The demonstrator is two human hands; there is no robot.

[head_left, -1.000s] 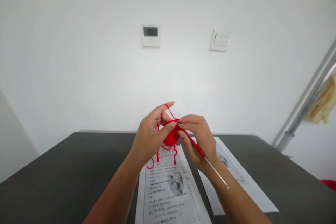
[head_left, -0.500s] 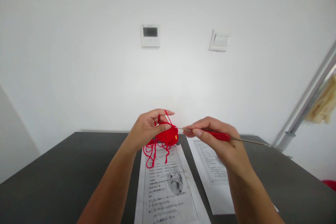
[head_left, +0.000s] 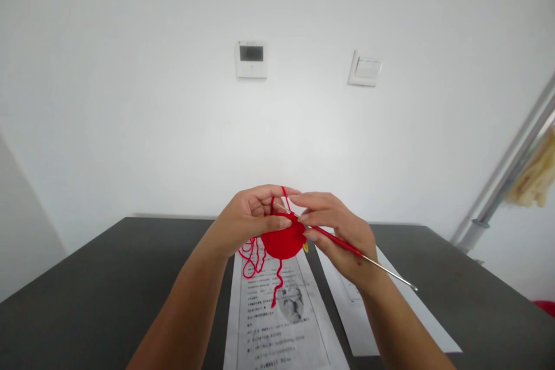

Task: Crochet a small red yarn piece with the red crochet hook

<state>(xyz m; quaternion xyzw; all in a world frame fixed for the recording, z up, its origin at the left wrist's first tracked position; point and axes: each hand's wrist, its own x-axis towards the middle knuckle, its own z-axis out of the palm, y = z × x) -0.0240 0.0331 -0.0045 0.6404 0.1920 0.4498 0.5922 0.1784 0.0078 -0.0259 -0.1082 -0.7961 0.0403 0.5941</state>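
Observation:
A round red crocheted piece (head_left: 282,241) is pinched between the thumb and fingers of my left hand (head_left: 249,217). Red yarn (head_left: 285,196) loops over that hand's index finger, and loose strands hang below. My right hand (head_left: 340,228) grips the red handle of a metal crochet hook (head_left: 336,238), its fingertips touching the piece's right edge. The hook's tip lies at the top edge of the piece, near the left thumb. At the piece's right side hangs a small yellow marker (head_left: 306,246).
Two printed sheets, one in the middle (head_left: 281,335) and one at the right (head_left: 364,341), lie on the dark table (head_left: 108,300). A white wall behind carries a thermostat (head_left: 251,60) and a switch (head_left: 365,68). A metal pole (head_left: 507,185) stands at right.
My right hand has moved left, against the crocheted piece, and the hook now slants down to the right. The piece has turned to show a broader face, and its yarn tail hangs lower.

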